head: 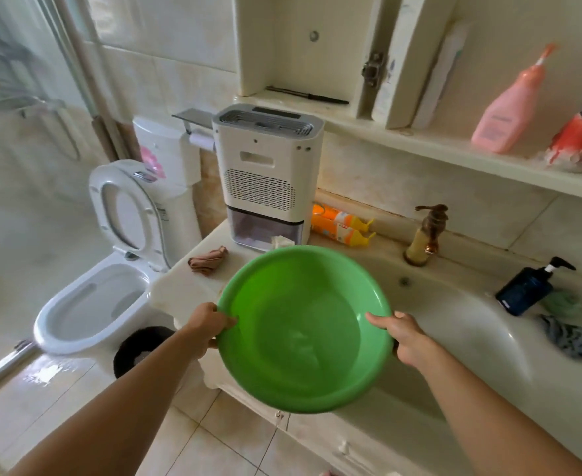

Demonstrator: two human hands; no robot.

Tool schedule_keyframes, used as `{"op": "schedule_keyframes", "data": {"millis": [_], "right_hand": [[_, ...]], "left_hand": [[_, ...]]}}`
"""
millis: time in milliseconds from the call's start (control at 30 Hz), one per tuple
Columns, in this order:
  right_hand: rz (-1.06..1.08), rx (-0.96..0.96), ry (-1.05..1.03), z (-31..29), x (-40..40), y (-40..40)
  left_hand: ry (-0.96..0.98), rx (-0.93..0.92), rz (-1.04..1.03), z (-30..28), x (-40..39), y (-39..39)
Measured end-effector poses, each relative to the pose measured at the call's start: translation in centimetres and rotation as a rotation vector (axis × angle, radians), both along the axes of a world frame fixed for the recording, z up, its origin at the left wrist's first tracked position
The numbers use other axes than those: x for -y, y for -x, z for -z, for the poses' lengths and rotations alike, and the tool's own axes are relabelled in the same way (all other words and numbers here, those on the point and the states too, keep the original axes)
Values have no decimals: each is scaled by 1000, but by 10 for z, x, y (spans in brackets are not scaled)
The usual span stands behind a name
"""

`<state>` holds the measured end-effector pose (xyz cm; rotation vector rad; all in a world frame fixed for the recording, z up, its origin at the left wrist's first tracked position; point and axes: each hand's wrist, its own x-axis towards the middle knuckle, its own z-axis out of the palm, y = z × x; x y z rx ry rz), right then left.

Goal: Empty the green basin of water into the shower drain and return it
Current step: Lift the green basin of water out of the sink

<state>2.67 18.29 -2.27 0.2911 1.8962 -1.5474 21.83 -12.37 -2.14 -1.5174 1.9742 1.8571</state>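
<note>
I hold a round green basin point(282, 297) in front of me, above the front edge of the white vanity counter. My left hand point(205, 326) grips its left rim and my right hand point(402, 336) grips its right rim. The basin tilts slightly toward me and a shallow pool of clear water lies in its bottom. The glass shower enclosure point(18, 108) stands at the far left, beyond the toilet; its drain is hidden.
A white toilet point(93, 304) with raised lid stands to the left. On the counter sit a white dehumidifier point(265, 176), orange bottles point(341, 225), a brown cloth point(208, 259), a brass tap point(426, 235), the sink point(471, 324) and a dark pump bottle point(529, 286).
</note>
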Motion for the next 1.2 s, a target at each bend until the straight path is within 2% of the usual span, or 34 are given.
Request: {"op": "schedule_keyframes", "data": {"millis": [167, 333, 433, 567, 833, 1000, 1200], "right_hand": [[-24, -31, -11, 0, 32, -11], [30, -34, -102, 16, 50, -20], [109, -107, -149, 24, 56, -23], [192, -174, -214, 36, 57, -24], [165, -291, -402, 46, 54, -23], [125, -340, -337, 48, 53, -23], [111, -357, -217, 56, 49, -23]], "left_hand": [[5, -18, -48, 5, 18, -24], [62, -18, -6, 8, 31, -36], [128, -32, -23, 12, 33, -33], [93, -88, -133, 24, 22, -28], [238, -136, -181, 45, 15, -27], [292, -117, -240, 46, 10, -26], [215, -170, -346, 43, 6, -29]]}}
